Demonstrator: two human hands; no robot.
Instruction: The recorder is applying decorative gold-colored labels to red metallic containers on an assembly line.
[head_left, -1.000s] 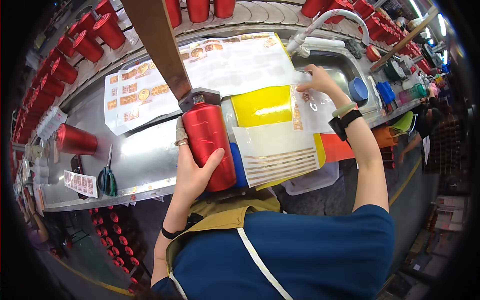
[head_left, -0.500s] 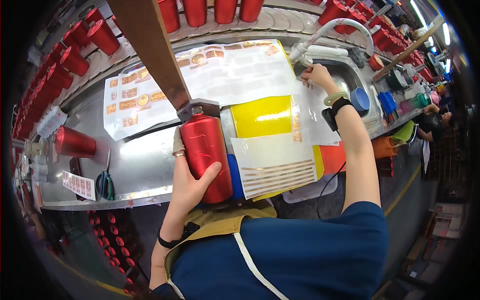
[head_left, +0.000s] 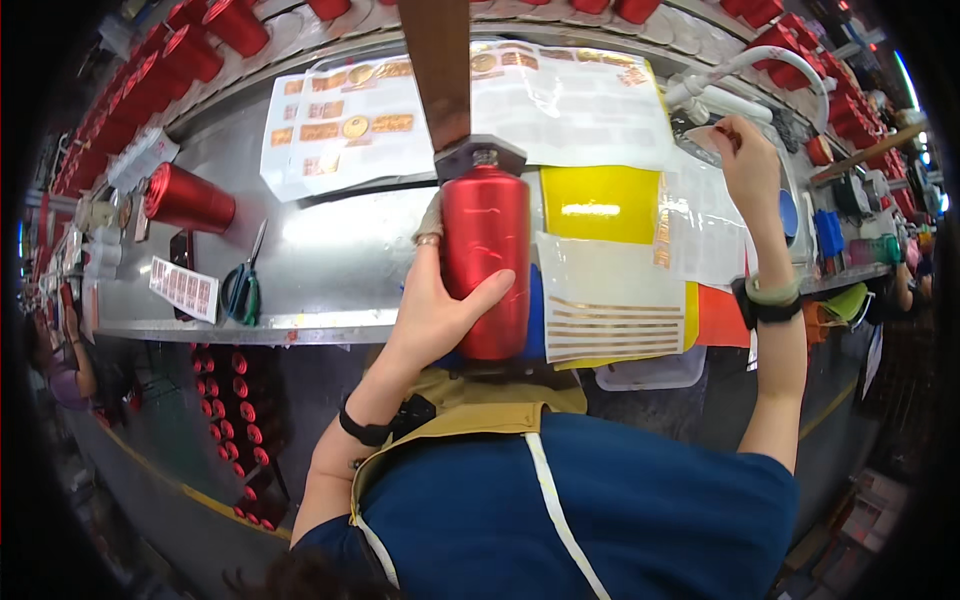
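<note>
A shiny red metal bottle [head_left: 486,255] stands nearly upright at the bench's front edge, its neck at a dark clamp-like block [head_left: 480,157] under a brown wooden post [head_left: 436,70]. My left hand [head_left: 440,305] wraps round its left side, the thumb across the front; a finger wears a cover and a ring. Over the sink's near left corner, my right hand [head_left: 748,165] pinches a small, thin, translucent decal [head_left: 703,142]. Below that hand lies a clear sheet [head_left: 700,235] with gold prints on its left edge. A white sheet with brown-gold stripes [head_left: 612,290] lies right of the bottle.
Large decal sheets [head_left: 570,110] cover the bench's back, with a yellow sheet [head_left: 600,205] in front. Scissors [head_left: 242,285], a label strip [head_left: 183,288] and a red canister [head_left: 188,197] lie left. Right are a white faucet [head_left: 740,70] and blue cup [head_left: 789,215].
My right hand has drawn back from beneath the faucet, raised with the small decal between its fingertips. My left hand still holds the bottle. The whole view has shifted.
</note>
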